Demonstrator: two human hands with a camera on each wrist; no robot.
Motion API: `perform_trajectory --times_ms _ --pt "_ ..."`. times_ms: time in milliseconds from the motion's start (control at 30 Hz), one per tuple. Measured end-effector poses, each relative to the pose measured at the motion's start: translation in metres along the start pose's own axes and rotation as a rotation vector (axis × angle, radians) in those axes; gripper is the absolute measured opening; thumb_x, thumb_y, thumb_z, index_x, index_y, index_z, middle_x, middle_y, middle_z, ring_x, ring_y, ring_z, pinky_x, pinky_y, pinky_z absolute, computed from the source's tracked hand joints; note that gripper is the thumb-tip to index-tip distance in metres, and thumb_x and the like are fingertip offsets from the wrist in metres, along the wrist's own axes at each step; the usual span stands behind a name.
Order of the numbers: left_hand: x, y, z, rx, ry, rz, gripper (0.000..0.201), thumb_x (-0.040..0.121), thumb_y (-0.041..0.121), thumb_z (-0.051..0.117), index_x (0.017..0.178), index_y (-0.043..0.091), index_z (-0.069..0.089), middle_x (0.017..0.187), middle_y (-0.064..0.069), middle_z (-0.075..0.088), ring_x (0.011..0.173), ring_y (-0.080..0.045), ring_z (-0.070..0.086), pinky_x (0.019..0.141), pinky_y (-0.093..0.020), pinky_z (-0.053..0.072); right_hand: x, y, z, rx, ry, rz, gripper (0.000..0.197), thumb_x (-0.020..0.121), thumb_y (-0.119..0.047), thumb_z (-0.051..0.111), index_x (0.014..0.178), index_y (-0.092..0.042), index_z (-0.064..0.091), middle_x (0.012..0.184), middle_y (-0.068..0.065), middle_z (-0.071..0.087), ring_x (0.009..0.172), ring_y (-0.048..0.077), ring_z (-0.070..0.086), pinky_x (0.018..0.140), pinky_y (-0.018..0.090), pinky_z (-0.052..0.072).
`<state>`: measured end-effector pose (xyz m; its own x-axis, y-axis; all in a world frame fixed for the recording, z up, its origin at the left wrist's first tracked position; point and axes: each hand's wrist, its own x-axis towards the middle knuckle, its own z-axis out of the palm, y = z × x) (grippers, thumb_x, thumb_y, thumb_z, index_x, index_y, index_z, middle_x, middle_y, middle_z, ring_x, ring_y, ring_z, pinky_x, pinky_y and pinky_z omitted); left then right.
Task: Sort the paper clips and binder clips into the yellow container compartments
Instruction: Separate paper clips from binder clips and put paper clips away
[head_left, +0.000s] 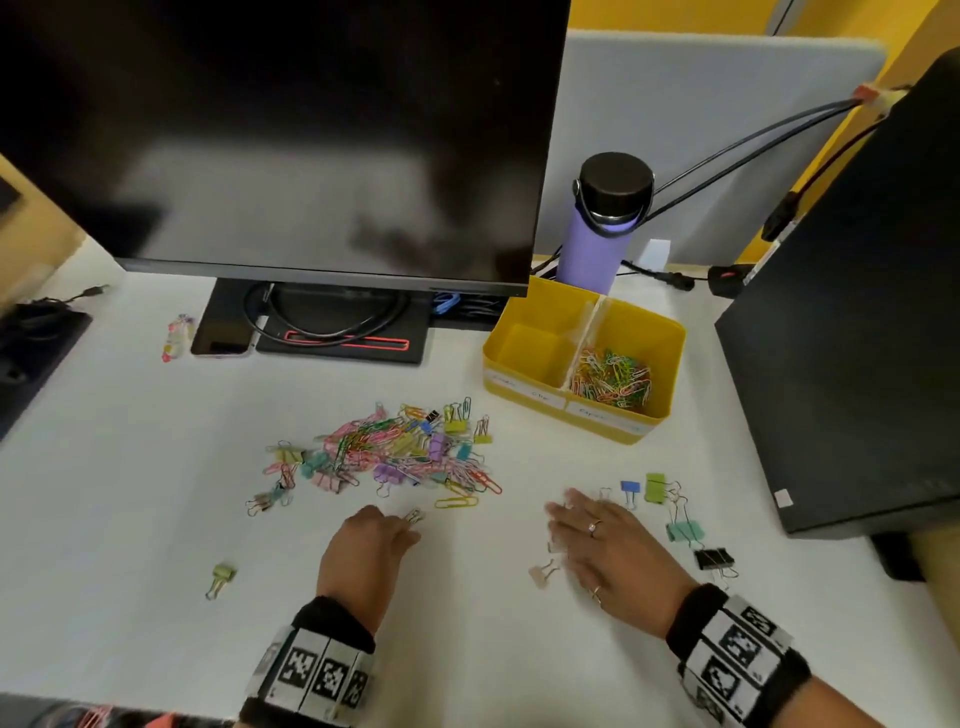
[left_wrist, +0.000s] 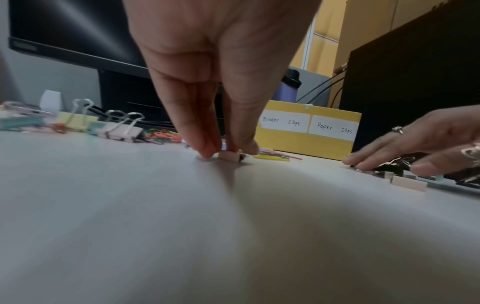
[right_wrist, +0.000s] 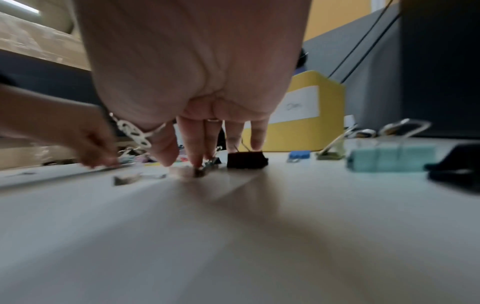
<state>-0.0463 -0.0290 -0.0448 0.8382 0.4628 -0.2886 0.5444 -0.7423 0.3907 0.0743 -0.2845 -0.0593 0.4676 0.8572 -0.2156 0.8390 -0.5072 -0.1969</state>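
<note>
A mixed pile of coloured paper clips and binder clips (head_left: 395, 447) lies mid-table. My left hand (head_left: 410, 522) reaches to its near edge and pinches a small pale binder clip (left_wrist: 230, 158) between thumb and fingertips, down on the table. My right hand (head_left: 571, 514) lies flat with straight fingers over a few small binder clips. A black binder clip (right_wrist: 246, 159) stands just past its fingertips (right_wrist: 196, 160). The yellow container (head_left: 488, 353) stands at the back right. Its left compartment, labelled Binder Clips, holds nothing; the right one holds paper clips (head_left: 610, 376).
Blue (head_left: 629, 488), green (head_left: 655, 487), mint (head_left: 684, 531) and black (head_left: 714, 558) binder clips lie right of my right hand. A lone olive clip (head_left: 223, 574) sits front left. A monitor (head_left: 291, 135), purple bottle (head_left: 597, 234) and black box (head_left: 857, 338) border the table.
</note>
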Motion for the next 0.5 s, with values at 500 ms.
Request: perform_trajectory --times_ms 500 --pt "0.051 0.007 -0.017 0.071 0.047 0.112 0.019 0.089 0.019 0.056 0.098 0.014 0.072 0.107 -0.009 0.058 0.105 -0.027 0.053 0.083 -0.033 0.047 0.084 -0.065 -0.010 0.207 -0.057 -0.002 0.033 0.086 -0.013 0.039 0.108 -0.003 0.061 0.124 0.016 0.057 0.120 0.032 0.049 0.097 0.041 0.046"
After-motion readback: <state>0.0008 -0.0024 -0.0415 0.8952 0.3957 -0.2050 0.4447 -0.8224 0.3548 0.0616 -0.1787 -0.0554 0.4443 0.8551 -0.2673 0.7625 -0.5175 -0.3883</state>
